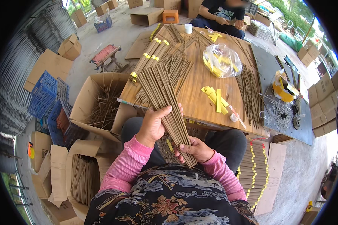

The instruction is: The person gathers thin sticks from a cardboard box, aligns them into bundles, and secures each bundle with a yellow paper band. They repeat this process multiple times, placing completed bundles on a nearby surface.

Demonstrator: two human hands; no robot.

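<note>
A fanned bundle of thin brown incense sticks [162, 93] slants across my lap, over the table's near edge. My left hand [154, 125] is closed round its middle, thumb on top. Near the lower end, my right hand [196, 150] grips the same sticks with the thumb across them. Loose sticks [182, 69] lie on the wooden table [199, 88] behind the bundle, beside bundles tied with yellow bands [148, 58]. Yellow paper strips [218, 99] lie to the right, and a clear plastic bag [223, 62] holds more yellow strips.
Cardboard boxes with sticks [95, 82] stand to my left, near blue crates [45, 93]. A dark board [270, 67] on the right carries a yellow box [284, 90] and scraps. More banded bundles [251, 172] lie low at my right. Another person [219, 15] sits across the table.
</note>
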